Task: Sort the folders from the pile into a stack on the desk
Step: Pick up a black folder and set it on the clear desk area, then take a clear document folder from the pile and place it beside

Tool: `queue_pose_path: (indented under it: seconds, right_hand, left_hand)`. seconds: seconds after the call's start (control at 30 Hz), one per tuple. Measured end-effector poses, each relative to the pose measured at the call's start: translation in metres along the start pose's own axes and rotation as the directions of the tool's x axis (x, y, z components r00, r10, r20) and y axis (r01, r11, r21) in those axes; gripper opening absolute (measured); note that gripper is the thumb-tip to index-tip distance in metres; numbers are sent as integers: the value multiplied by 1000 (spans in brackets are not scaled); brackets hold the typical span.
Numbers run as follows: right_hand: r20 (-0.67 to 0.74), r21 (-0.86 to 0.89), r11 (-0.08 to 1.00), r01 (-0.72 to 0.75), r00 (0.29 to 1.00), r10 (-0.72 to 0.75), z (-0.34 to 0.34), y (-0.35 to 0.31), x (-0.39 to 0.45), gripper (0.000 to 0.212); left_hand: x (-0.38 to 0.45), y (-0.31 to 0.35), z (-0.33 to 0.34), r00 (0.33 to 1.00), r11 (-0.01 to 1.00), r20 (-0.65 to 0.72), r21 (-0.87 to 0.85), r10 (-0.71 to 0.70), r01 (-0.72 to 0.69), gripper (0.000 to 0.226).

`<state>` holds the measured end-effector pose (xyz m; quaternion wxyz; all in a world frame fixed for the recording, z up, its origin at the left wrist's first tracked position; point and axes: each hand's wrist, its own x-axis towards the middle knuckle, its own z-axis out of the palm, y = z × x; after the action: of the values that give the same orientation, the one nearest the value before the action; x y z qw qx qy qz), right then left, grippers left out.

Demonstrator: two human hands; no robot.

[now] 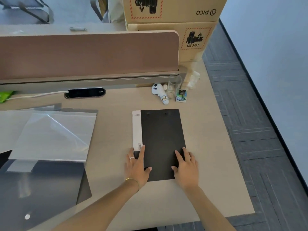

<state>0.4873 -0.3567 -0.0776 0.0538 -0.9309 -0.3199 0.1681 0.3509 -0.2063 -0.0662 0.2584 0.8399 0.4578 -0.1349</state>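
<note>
So from where I'm watching, both hands are flat on the black rectangular plastic folder with the white label strip down its left edge (160,144), which lies flat on the beige desk (113,147), right of centre. The left hand (137,165) sits on the folder's near-left corner, fingers spread open and pointing away, with a ring and a thin bracelet showing. The right hand (186,167) is on the near-right corner, same deal: open palm, fingers splayed, nothing gripped. They're apart, one per corner, and my read is that's to press the folder down and square it up so it can start the stack.

Nothing is on top of that folder yet, so I'd guess the stack is barely started.

To the folder's left, well apart from it, is the pile (41,172): dark glossy folders nearest me, with clear plastic sleeves (55,135) lying over their far part. Probably that's where the next one comes from, and keeping the pile off to the side leaves the stack room to grow.

Just beyond the folder's far edge there's a white handheld controller with a paper tag (160,95), an empty clear drinking glass (174,86) and a small printed packet (180,95), all near each other. Farther back from the folder stands the pinkish-brown desk divider panel (86,54), and past that the stacked cardboard boxes (173,15).
</note>
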Motion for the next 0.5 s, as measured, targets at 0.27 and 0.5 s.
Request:
queue_pose_path:
  seconds: [0.27, 0.5]
  right_hand:
    - [-137, 161, 972, 173, 979, -152, -11, -66, -14, 54]
    - [-148, 212, 911, 353, 933, -327, -11, -153, -25, 58]
  left_hand:
    - [-21, -23, -35, 988, 992, -131, -84, 78, -89, 71]
    - [-43, -107, -76, 985, 988, -173, -154, -8, -19, 75]
